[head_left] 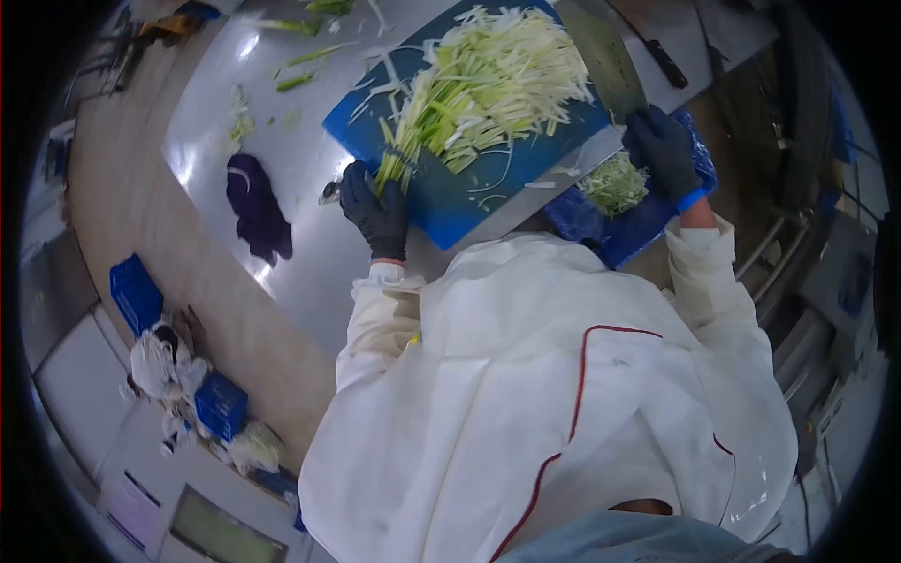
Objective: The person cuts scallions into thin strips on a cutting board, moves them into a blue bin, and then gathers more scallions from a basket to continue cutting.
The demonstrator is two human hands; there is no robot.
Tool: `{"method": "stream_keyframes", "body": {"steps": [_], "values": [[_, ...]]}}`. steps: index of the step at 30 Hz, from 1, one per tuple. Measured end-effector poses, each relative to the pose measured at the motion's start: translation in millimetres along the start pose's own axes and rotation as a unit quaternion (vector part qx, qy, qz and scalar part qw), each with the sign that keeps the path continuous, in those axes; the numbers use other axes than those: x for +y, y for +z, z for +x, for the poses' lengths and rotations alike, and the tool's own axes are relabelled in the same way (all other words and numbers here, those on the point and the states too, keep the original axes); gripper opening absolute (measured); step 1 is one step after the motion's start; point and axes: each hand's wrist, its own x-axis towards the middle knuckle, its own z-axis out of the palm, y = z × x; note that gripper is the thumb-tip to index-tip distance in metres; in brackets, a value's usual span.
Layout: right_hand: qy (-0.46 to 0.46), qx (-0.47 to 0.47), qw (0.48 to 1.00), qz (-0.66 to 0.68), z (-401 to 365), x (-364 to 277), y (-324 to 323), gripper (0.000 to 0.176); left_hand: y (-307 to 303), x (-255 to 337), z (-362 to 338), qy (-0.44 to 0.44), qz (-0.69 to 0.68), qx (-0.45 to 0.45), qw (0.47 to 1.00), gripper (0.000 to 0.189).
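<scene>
A heap of sliced spring onions (507, 80), pale with green ends, covers much of the blue cutting board (450, 211). My left hand (375, 214), in a dark glove, is at the board's near-left edge, with its fingers closed around the green stalk ends. Gloved as well, my right hand (664, 158) grips a wide-bladed cleaver (605, 61) at the board's right side; its handle is hidden in my fist. Below that hand, finely shredded spring onion (615, 185) lies in a blue plastic-lined container (577, 218).
The metal table (310, 122) carries a dark purple cloth (256, 208) and loose green stalks (296, 82) on the left. A knife (666, 64) with a black handle lies beyond the cleaver. Blue crates (137, 294) and white bags stand across the floor at lower left.
</scene>
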Motion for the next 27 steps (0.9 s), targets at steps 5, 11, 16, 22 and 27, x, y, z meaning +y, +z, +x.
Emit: {"method": "stream_keyframes", "body": {"steps": [5,11,16,22,27], "values": [[-0.118,-0.114,0.973,-0.161,-47.1,-13.3,54.9,0.022,-17.1,-10.4,-26.3,-0.075,0.032,-0.023,0.996,0.055],[-0.172,-0.282,0.912,-0.244,-61.8,-36.2,138.1,0.023,-5.1,-11.5,-18.5,-0.103,0.088,-0.013,0.991,0.016],[-0.216,-0.291,0.89,-0.278,-61.1,-40.1,148.1,0.023,-6.3,-9.7,-19.2,-0.052,0.144,-0.041,0.987,0.015],[-0.179,-0.314,0.883,-0.3,-69.0,-35.5,117.0,0.026,-2.0,23.7,-31.1,-0.018,0.149,-0.081,0.985,0.017],[-0.216,-0.285,0.88,-0.313,-72.2,-5.6,106.7,0.027,10.1,35.8,-49.8,-0.01,0.169,-0.094,0.981,0.016]]}}
